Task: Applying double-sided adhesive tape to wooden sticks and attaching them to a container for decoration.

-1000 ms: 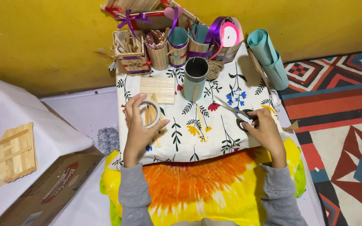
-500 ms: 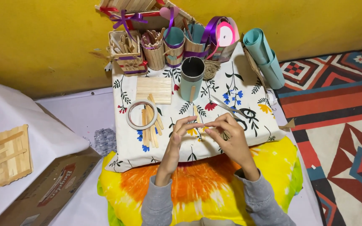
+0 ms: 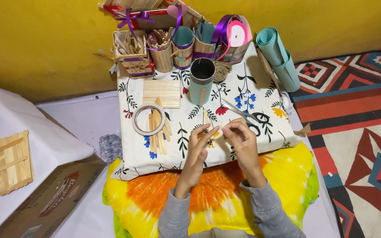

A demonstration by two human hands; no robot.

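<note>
Bright, even indoor light; soft shadows, sharp focus.

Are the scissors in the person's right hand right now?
No, the scissors lie on the floral cloth beyond the right hand, which meets the left hand instead.

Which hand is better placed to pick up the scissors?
Right. The right hand is beside the scissors lying just beyond it; the left hand is farther away, nearer the tape ring.

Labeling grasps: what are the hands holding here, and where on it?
Left hand and right hand pinch a small flat wooden stick between fingertips, one at each end; its exact shape is too small to tell.
</note>
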